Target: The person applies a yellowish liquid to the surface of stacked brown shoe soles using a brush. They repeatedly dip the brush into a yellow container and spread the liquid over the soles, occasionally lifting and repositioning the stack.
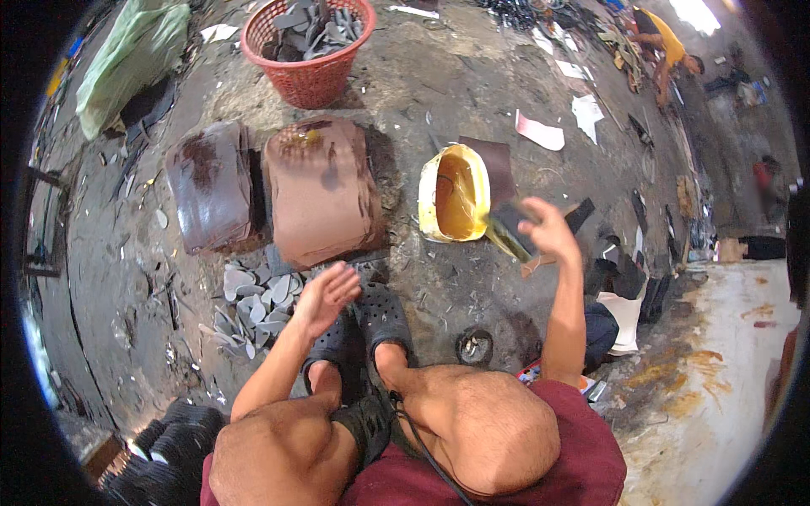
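Note:
My left hand (332, 295) is held above my shoes with its fingers stretched out and nothing in it. It is nearest to the larger brown stack (325, 202) of flat sheets and a heap of grey teardrop-shaped pieces (261, 299). To the right, my right hand (550, 232) has its fingers closed on a dark brush (509, 226), smeared by motion. The brush is beside the rim of a cut-open yellow container (428, 215), which holds amber glue. Thin strands of glue show inside the container, toward the brush.
A darker, glossy brown stack (211, 190) stands at the left. Behind the stacks is a red basket (308, 80) of grey pieces. A brown sheet (494, 164) lies by the container. Another person (662, 42) bends down at the far right. Black pieces (169, 455) are piled lower left.

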Tool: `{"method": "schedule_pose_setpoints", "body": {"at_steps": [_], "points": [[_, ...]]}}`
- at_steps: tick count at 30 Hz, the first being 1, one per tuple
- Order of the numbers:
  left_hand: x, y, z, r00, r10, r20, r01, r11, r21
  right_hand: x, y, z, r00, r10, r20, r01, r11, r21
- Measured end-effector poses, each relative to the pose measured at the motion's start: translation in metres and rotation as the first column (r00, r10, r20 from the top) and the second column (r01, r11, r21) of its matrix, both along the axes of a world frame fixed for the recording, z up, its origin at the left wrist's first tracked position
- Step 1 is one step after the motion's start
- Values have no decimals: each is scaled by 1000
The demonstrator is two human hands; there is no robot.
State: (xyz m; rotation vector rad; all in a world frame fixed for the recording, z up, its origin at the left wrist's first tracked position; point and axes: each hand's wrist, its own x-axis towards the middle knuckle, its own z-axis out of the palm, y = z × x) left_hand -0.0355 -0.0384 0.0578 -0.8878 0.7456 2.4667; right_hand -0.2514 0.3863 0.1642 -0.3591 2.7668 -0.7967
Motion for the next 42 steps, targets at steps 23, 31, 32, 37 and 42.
{"method": "schedule_pose_setpoints", "body": {"at_steps": [23,31,32,37,42], "points": [[-24,-49,-11,682,-727,-86,-435,-308,-846,-16,-378,-57,967,167,-191,-179,983,-43],[-13,-59,-13,647,-758,-81,-419,-265,-868,-15,-384,-53,978,23,-207,-6,997,81],[-12,-61,-14,654,-754,-70,-413,-277,-868,-19,-397,-52,980,42,-193,-31,998,58],[-13,-51,-9,661,-745,-89,-451,-299,-841,-68,-457,-56,915,344,-210,-309,934,181],[-15,-30,-21,654,-756,-11,-471,-396,-788,-69,-486,-55,499,866,-5,-818,473,327]]}}
